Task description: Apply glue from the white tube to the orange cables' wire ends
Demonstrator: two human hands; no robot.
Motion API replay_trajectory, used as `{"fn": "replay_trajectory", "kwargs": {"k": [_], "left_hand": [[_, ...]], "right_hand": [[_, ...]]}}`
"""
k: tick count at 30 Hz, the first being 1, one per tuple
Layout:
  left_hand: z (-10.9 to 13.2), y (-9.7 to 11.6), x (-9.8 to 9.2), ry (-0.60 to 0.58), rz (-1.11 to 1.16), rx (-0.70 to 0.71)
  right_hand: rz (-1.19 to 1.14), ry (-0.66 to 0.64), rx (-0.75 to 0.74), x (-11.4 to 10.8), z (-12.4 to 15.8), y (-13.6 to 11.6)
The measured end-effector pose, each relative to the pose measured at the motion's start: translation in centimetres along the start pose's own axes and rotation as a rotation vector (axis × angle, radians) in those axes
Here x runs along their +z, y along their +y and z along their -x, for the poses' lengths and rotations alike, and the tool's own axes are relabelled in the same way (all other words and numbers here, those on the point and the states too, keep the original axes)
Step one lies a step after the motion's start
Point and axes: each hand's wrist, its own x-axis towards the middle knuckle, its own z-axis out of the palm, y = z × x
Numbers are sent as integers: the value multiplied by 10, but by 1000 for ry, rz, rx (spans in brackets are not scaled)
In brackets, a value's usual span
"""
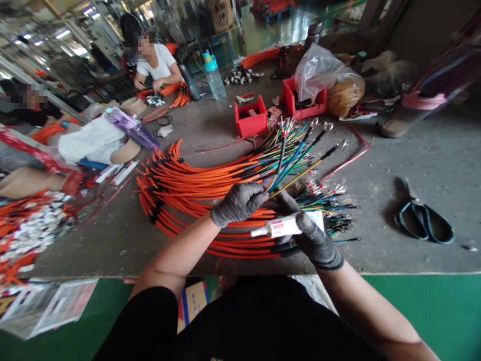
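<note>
- A large bundle of orange sheathed cables [195,185] is lying in a loose curved fan on the grey concrete floor [432,150], directly in front of the person. Its ends are splitting into thin blue, yellow, green and black wires [296,155], many tipped with small metal terminals.
- The left hand [239,204], in a grey knit glove, is curling closed around the thin wires, lifting them just above the orange cables.
- The right hand [317,240], in a matching glove, is partly closed, gripping a white squeeze tube with a red label [283,225]. The tube's nozzle is pointing toward the left, just below the left hand.
- Both bare forearms are reaching forward and inward from black short sleeves [146,321], bringing the hands close together over the bundle.
- Two red plastic crates [250,116] are sitting beyond the wires, and dark-handled scissors [423,220] are lying well off to the right.
- A co-worker in a white T-shirt [158,62] is working with orange cables farther away.
</note>
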Motion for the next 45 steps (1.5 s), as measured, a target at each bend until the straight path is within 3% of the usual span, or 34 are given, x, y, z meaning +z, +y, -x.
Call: {"fn": "replay_trajectory", "kwargs": {"k": [3,7,11,13,15,17,19,21,25,27,32,37,40,45], "left_hand": [[5,6,11,83,-123,-21],[11,8,16,93,-114,-32],[9,22,-11,183,245,-129],[6,34,-30,100,421,-154],[6,47,-46,-13,427,-87],[7,59,-56,-35,332,-33],[12,67,-62,-24,249,-77],[19,72,-66,-56,217,-151],[37,72,-73,-86,246,-184],[43,72,-72,-86,223,-190],[46,74,-66,-110,213,-218],[48,71,-65,-72,248,-212],[50,69,-67,-53,265,-196],[51,72,-69,-28,270,-187]], "right_hand": [[171,8,-145,4,7,8],[352,-6,-291,8,4,-8],[526,-207,-385,17,0,-31],[559,-295,-454,21,1,-34],[555,-284,-515,22,5,-30],[544,-194,-550,17,10,-21],[519,-70,-505,8,15,-10],[456,26,-366,-2,17,0],[319,79,-140,-6,14,7],[335,45,-170,0,7,3],[653,0,-409,22,-11,-17],[720,-57,-351,18,-7,-28],[728,33,-304,10,-1,-24],[843,21,-429,8,2,-20]]}}
